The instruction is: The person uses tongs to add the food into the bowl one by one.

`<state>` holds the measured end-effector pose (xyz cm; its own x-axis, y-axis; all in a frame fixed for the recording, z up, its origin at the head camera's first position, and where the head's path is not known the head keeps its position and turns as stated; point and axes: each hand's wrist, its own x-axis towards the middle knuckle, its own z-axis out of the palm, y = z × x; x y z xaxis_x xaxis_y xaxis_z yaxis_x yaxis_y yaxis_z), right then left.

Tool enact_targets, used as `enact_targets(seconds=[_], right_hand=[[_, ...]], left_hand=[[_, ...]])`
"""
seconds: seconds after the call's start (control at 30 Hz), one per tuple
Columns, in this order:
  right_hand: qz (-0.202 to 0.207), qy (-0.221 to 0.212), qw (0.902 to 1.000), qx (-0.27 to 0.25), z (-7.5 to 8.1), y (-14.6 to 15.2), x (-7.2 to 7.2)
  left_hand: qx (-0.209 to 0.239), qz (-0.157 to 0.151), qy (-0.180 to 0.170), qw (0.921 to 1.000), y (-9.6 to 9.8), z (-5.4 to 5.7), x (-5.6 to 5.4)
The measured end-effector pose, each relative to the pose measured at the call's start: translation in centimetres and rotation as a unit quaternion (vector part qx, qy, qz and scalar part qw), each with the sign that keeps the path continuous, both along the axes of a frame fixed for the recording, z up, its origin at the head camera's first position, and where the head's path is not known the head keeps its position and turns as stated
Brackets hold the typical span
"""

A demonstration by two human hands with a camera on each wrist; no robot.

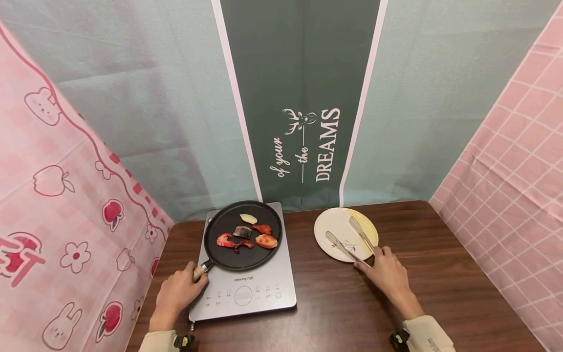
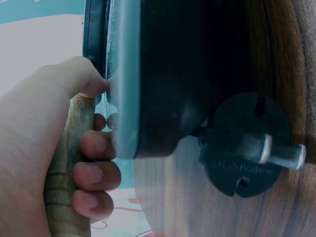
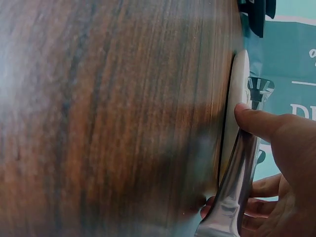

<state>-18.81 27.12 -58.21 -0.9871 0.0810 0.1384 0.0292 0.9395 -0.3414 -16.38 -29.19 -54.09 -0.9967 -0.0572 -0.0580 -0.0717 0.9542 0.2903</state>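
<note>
My left hand grips the wooden handle of a round black frying pan, its fingers curled round the wood. The pan rests on a silver induction cooker. In it lie several food pieces, among them a shrimp, a pale oval slice and a grey-skinned chunk. My right hand holds metal tongs, thumb on one arm and fingers on the other. The tongs' two ends lie spread over a white and yellow plate, with nothing between them.
A dark wood table carries everything. Fabric hangs close behind it, with a pink patterned cloth at the left and a pink grid cloth at the right. Under the cooker's near left corner sits a black foot.
</note>
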Motion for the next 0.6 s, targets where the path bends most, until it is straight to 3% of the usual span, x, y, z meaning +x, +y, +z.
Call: enact_targets(seconds=[0.6], right_hand=[[-0.003, -0.025, 0.9996, -0.013, 0.37, -0.12, 0.33]], left_hand=[[0.005, -0.002, -0.001, 1.0, -0.13, -0.22, -0.1]])
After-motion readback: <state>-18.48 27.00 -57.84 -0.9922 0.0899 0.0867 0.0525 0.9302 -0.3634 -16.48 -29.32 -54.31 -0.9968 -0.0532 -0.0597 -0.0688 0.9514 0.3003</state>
